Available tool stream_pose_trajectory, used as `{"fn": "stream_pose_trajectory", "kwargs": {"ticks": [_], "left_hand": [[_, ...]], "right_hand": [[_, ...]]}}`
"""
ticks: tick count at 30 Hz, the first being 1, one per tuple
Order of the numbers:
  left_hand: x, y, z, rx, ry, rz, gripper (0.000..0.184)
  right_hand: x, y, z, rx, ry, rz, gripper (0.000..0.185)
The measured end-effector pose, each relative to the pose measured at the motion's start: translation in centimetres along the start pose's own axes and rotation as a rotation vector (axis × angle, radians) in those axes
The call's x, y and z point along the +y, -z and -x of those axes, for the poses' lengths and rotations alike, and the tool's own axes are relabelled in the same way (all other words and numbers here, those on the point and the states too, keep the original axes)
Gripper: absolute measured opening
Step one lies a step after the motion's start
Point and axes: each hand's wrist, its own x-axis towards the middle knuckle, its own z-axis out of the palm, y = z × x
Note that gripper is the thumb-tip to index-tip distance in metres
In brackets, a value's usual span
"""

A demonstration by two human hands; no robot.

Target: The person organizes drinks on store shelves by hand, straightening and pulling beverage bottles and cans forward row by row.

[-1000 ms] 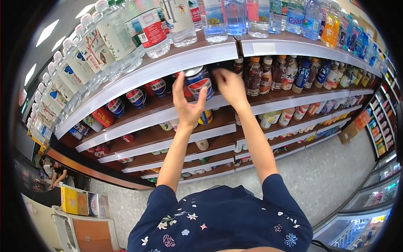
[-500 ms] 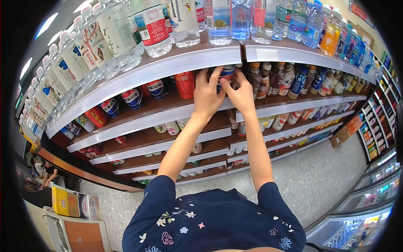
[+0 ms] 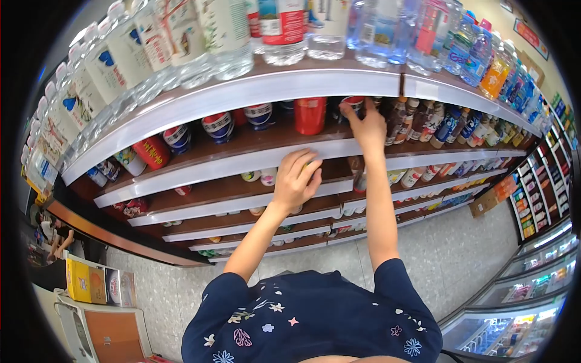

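My right hand [image 3: 368,128] reaches under the top shelf, thumb and fingers on either side of a Pepsi bottle [image 3: 352,101]. The hand and the shelf edge above hide much of that bottle. Lower down, my left hand [image 3: 295,180] is in front of the shelf's white edge strip [image 3: 266,160], holding nothing, its fingers bent and thumb apart. A red can or bottle [image 3: 310,116] stands left of the Pepsi bottle. Other Pepsi bottles [image 3: 218,126] stand farther left in the same row.
Large water bottles [image 3: 227,36] line the top shelf [image 3: 272,81] above my hands. Dark drink bottles [image 3: 411,121] stand close to my right hand. Lower shelves hold more drinks. Glass-fronted coolers [image 3: 508,333] are at the right; a person [image 3: 60,239] is at far left.
My left hand has come off the Pepsi bottle and dropped below the shelf edge. My right hand stays at the bottle. The view has shifted, so the shelves appear farther right.
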Motion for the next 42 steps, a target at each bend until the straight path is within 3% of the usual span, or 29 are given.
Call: {"fn": "stream_pose_trajectory", "kwargs": {"ticks": [3,4,6,8,9,12,15,19,20,21,26,31,34,38,41,42], "left_hand": [[-1.3,3.9,4.0,-0.007,0.071,-0.035,0.029],[-1.9,5.2,5.0,-0.011,0.084,-0.051,0.027],[-2.8,7.6,6.9,0.040,0.162,-0.095,0.023],[-4.2,10.3,9.0,0.063,0.252,-0.141,0.022],[-5.0,11.4,10.4,0.077,0.329,-0.143,0.019],[-6.9,14.5,14.3,0.120,0.543,-0.164,0.017],[-8.5,17.2,17.1,0.117,0.599,-0.176,0.014],[-9.5,20.1,19.2,0.082,0.666,-0.150,0.010],[-9.6,20.8,19.9,0.067,0.683,-0.149,0.010],[-9.7,21.3,20.7,0.057,0.695,-0.136,0.009],[-8.7,24.0,25.5,-0.004,0.835,-0.055,0.009],[-8.0,26.5,28.7,-0.110,0.918,-0.061,0.008],[-7.8,26.9,30.1,-0.117,0.954,-0.035,0.009],[-6.6,25.9,31.4,-0.185,1.016,0.022,0.011],[-5.6,23.2,31.1,-0.226,1.001,0.109,0.009],[-5.2,22.0,30.5,-0.239,1.002,0.143,0.009]], "right_hand": [[0.1,-0.4,0.6,0.133,0.080,-0.182,0.059],[-0.1,-0.7,1.1,0.234,0.103,-0.267,0.055],[-1.0,-1.8,3.7,0.602,0.143,-0.151,0.041],[-2.6,-2.3,7.3,0.623,0.258,-0.084,0.024],[-3.6,-2.6,9.1,0.590,0.388,-0.021,0.024],[-4.9,-4.9,15.7,0.358,0.451,-0.048,0.024],[-4.7,-7.9,22.8,0.076,0.389,-0.033,0.028],[-1.4,-12.2,33.7,-0.425,0.129,-0.199,0.018],[-1.6,-12.2,36.1,-0.581,-0.076,-0.280,0.019],[-0.8,-12.6,38.7,-0.700,-0.122,-0.274,0.024],[4.4,-13.4,50.3,-0.974,-0.458,-0.246,0.033],[9.9,-11.3,61.1,-1.308,-0.601,0.285,0.048],[11.3,-8.7,67.2,-1.390,-0.580,0.344,0.045],[14.1,-5.6,72.4,-1.345,-0.830,0.228,0.037],[13.3,-2.7,69.9,-1.799,-0.378,0.168,0.032],[14.1,-1.6,70.9,-1.900,-0.429,0.132,0.029]]}}
